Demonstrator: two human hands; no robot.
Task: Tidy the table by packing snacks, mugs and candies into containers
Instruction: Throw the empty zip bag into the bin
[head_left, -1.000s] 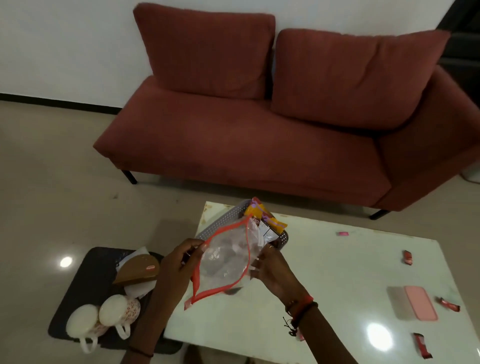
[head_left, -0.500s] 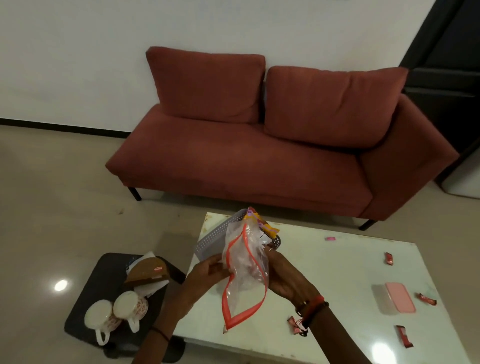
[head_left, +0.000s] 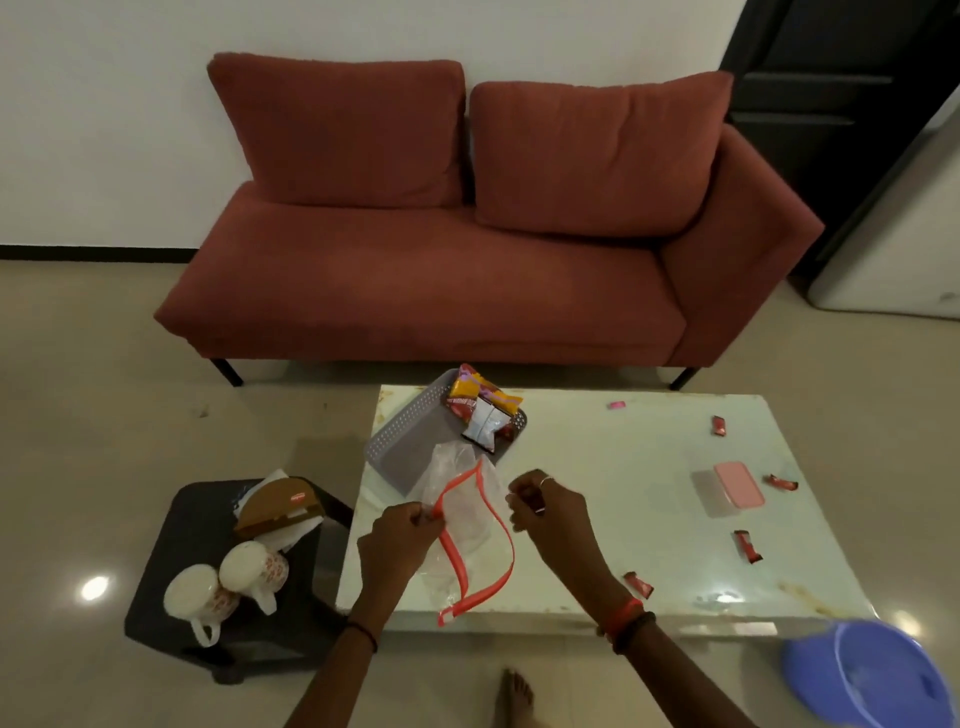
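My left hand (head_left: 400, 535) grips the left edge of a clear pouch with orange-red trim (head_left: 470, 540), held over the near left part of the white table (head_left: 623, 467). My right hand (head_left: 550, 514) has its fingers closed at the pouch's right edge. A grey perforated basket (head_left: 410, 431) on the table's far left corner holds several snack packets (head_left: 483, 410). Several red candies lie loose on the table, one near my right wrist (head_left: 638, 583), others at the right (head_left: 748, 545) (head_left: 719, 426). Two floral white mugs (head_left: 228, 582) stand on a black stool (head_left: 171, 540).
A clear box with a pink lid (head_left: 730, 488) sits on the table's right side. A brown napkin holder (head_left: 280, 504) shares the stool with the mugs. A red sofa (head_left: 467, 260) stands behind the table. A blue plastic tub (head_left: 872, 675) is on the floor at lower right.
The pouch has dropped from upright in front of the basket to low over the table's near edge. Both hands came down and toward me with it.
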